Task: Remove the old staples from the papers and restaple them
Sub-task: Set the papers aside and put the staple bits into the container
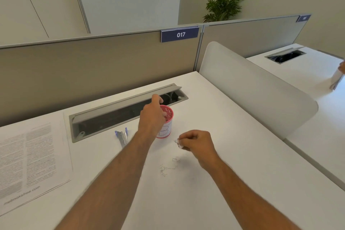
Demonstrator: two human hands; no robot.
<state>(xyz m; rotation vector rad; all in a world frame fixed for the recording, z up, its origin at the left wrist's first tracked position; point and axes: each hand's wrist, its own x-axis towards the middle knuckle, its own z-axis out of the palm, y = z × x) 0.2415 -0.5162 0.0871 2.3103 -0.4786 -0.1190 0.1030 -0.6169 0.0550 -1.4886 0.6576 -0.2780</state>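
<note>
1. Left hand (152,115) is over the red cup (166,123), fingers curled down into or onto the rim. Can't tell whether it's dropping staples in or just steadying the cup.
2. Right hand (196,143) sits on the desk (224,183) just right of the cup, fingertips pinching a small bit of bent metal or paper. Looks like pulled staples, too small to confirm.
3. Loose staples (168,167) are scattered on the desk between the forearms, near the right wrist.
4. Papers (28,160) lie flat at far left, well apart from both hands. Neither hand touches them.
5. Stapler or remover (122,137), blue and metal, lies just left of the left forearm, untouched.
6. Step in hand, my read: clearing old staples into the cup. To do it well:
   - keep the cup steady with the left hand; it looks light and tippy
   - bring the pinch right over the mouth before letting go
   - sweep the scatter into one pile, then lift; picking singles is slow
7. Obstacles:
   - open cable tray (128,110) is right behind the cup; staples flicked that way are lost among the cables
   - left forearm crosses above the tool, so reaching for it means pulling back first
8. Also around: divider (257,87) to the right, panel tag 017 (180,34), plant (224,3) behind.
</note>
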